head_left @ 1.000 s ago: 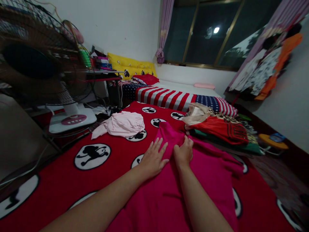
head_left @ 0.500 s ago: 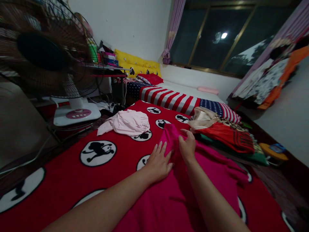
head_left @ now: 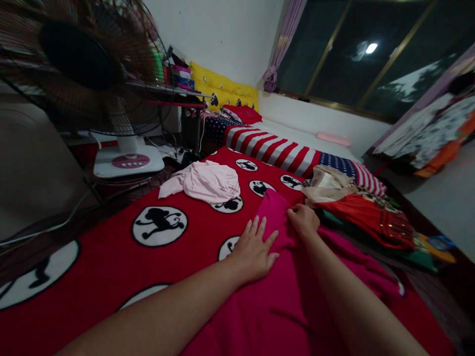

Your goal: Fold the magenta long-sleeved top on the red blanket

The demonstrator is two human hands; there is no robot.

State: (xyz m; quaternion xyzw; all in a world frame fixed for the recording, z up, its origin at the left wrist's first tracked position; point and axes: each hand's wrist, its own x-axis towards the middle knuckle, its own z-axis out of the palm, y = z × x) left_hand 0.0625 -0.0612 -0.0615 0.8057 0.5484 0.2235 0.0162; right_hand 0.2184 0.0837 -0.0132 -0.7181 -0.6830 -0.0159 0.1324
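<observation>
Slightly wider apart since the earlier frame, my left hand [head_left: 256, 251] pressed flat, released; my right hand [head_left: 306, 220] touched cloth, its grip unclear remotely. Near-right of the pale pink garment [head_left: 213, 183], the magenta garment [head_left: 287, 282] looked mostly spread, creases remaining.

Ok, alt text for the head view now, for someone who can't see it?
A person's left hand lies spread on a magenta garment, the right hand at its far end. Beneath is a red patterned cover; a crumpled pink cloth lies to the left, piled clothes to the right.
</observation>
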